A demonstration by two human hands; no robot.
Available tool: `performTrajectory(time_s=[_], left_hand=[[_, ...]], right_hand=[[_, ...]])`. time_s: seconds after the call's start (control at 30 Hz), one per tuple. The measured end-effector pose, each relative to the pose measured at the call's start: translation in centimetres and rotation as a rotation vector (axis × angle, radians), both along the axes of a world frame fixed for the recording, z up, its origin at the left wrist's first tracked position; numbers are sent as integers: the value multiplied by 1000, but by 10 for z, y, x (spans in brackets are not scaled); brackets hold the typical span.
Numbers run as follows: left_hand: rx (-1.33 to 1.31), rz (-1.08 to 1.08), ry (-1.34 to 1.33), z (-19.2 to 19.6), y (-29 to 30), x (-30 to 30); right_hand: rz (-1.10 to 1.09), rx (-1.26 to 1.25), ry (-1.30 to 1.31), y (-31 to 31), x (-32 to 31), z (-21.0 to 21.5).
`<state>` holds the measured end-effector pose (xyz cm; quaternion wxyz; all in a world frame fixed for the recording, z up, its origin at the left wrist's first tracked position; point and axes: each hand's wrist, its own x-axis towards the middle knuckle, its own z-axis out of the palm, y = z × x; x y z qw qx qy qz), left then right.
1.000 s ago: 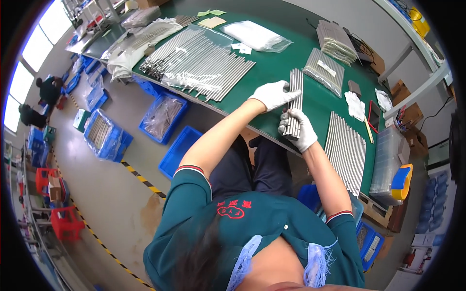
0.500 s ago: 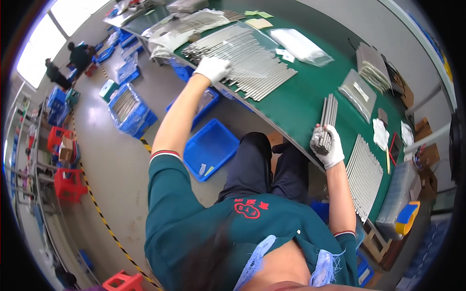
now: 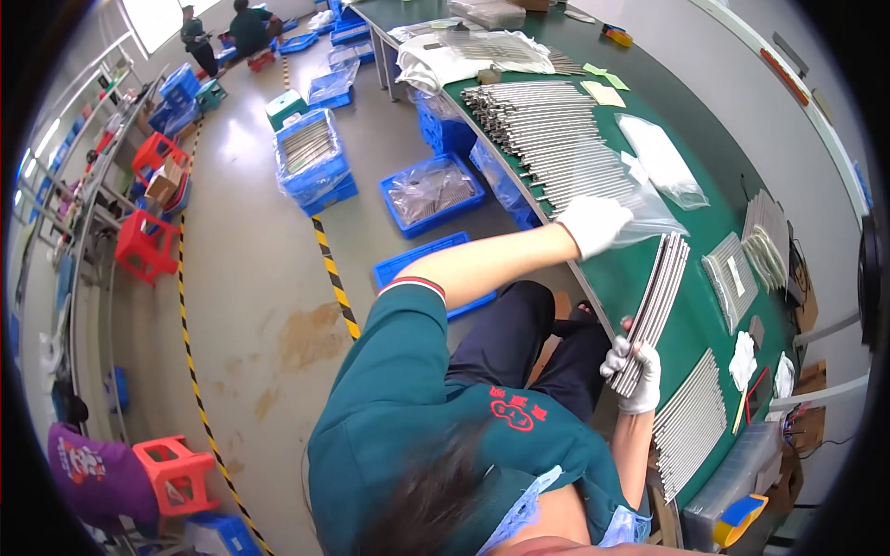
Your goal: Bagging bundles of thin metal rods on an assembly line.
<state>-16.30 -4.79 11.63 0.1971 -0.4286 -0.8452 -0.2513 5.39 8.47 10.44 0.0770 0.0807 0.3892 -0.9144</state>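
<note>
My left hand (image 3: 595,225), in a white glove, is closed at the near edge of a clear plastic bag (image 3: 649,208); its fingertips are partly hidden. The bag lies across the near end of a wide spread of thin metal rods (image 3: 542,130) on the green table (image 3: 718,310). My right hand (image 3: 638,378), gloved with some fingertips bare, is wrapped round the lower end of a bundle of metal rods (image 3: 660,296). The bundle slants up and away over the table. To its right, another row of metal rods (image 3: 692,422) lies on the table.
Behind the spread rods is a white plastic packet (image 3: 660,157). Bagged rods (image 3: 730,281) lie farther right. Blue bins (image 3: 431,196) stand on the floor left of the table. A tape dispenser (image 3: 739,521) sits at the lower right. Two people (image 3: 250,28) are far off at upper left.
My view has turned left. The left hand and the plastic bag have moved right along the rods, nearer the bundle. The bundle in my right hand now shows more of its length.
</note>
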Motion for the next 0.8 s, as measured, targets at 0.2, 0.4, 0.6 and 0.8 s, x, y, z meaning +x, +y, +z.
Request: performTrajectory(time_s=[0.2, 0.4, 0.6, 0.8], left_hand=[[171, 14, -201, 4, 18, 19], [180, -76, -112, 22, 20, 42], [136, -233, 72, 9, 17, 59], [135, -79, -107, -20, 18, 46]], right_hand=[[71, -33, -73, 0, 18, 1], [100, -46, -150, -1, 24, -2], [155, -330, -188, 1, 29, -9], [119, -195, -137, -5, 45, -4]])
